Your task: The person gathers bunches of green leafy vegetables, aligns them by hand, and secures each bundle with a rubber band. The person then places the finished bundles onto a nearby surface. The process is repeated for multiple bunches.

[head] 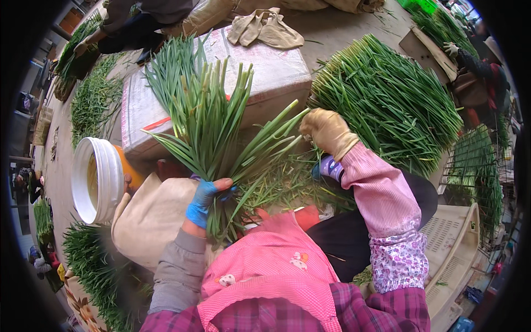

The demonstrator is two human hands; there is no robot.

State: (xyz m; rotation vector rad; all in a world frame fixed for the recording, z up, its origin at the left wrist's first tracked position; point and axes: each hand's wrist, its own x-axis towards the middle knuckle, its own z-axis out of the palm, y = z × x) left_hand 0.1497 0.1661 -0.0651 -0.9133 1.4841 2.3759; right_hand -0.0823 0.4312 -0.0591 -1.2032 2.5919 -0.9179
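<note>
My left hand point(206, 198), in a torn blue glove with the thumb bare, grips a bunch of long green stalks point(222, 137) that look like garlic chives. Their pale stem ends fan upward, and the leaves hang below my fist. Several stalks splay to the right, their ends reaching my right hand point(327, 130). That hand wears a tan glove with the fingers curled. Whether it pinches any stalk is hidden. Behind the bunch, more green stalks point(176, 70) lie on a wrapped white block point(274, 74), partly covered by the held ones.
A tan cloth point(265, 29) rests on the block. To the right lies a large chive pile point(386, 103); a plastic crate point(450, 245) stands below it. At left are a white bucket point(101, 180) and another green pile point(89, 257). Leaf scraps point(286, 178) litter the floor. Other people work nearby.
</note>
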